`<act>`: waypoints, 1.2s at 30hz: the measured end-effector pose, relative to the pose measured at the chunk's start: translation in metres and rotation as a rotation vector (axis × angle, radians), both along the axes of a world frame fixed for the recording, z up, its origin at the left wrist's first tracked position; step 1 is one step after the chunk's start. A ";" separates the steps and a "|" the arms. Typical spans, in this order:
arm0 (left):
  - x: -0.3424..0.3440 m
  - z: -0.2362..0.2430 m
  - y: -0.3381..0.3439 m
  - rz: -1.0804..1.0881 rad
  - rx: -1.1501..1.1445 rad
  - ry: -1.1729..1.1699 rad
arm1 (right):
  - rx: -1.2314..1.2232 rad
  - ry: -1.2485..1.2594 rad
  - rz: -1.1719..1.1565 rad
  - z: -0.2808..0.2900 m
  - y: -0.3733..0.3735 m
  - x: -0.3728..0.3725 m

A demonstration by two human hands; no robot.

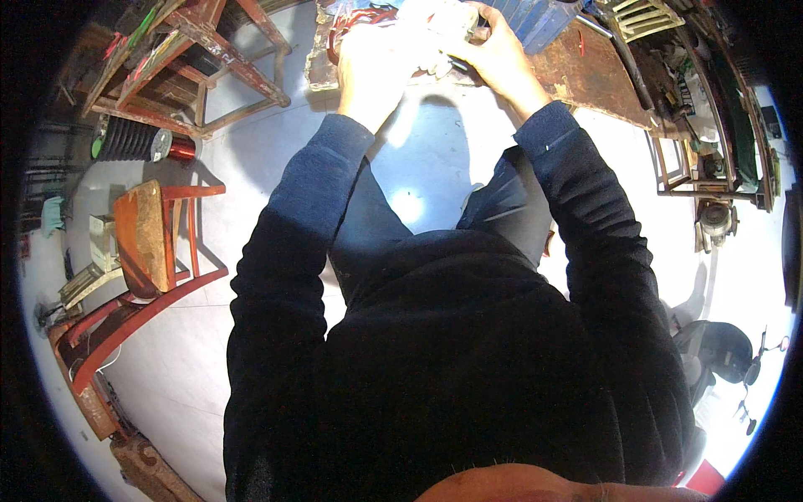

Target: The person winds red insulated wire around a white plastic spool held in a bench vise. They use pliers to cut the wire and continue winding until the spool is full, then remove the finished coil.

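Note:
Both of my arms, in dark sleeves, reach forward to a worn brown workbench (598, 79) at the top of the view. My left hand (372, 58) and my right hand (493, 54) close together on a pale, overexposed object (439, 29) above the bench's edge. I cannot make out what the object is. Reddish wire loops (351, 21) lie just beyond my left hand. A thin dark tool or rod (462, 65) pokes out between the hands.
A red wooden stool (163, 238) lies tipped on the pale floor at left. A red wooden frame (188, 63) stands at the upper left beside a copper wire spool (174, 148). Blue crate (539, 21) at top. Cluttered shelves and parts (711, 151) fill the right.

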State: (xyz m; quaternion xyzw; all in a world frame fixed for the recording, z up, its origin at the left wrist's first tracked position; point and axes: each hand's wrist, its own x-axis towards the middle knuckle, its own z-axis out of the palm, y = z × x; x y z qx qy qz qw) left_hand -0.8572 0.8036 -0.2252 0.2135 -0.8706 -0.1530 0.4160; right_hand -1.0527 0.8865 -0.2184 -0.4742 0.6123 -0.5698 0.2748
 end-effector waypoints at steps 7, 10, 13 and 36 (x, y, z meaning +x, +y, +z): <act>-0.001 -0.015 0.041 0.032 0.225 0.272 | -0.019 0.017 -0.067 0.012 0.004 0.008; 0.001 -0.012 0.051 0.091 0.361 0.203 | 0.043 -0.126 -0.010 0.020 0.008 0.017; 0.002 -0.007 0.050 0.110 0.371 0.145 | -0.047 -0.122 0.021 0.026 0.010 0.023; -0.020 0.019 -0.017 0.104 -0.191 -0.033 | -0.147 0.741 -0.034 0.028 0.013 0.013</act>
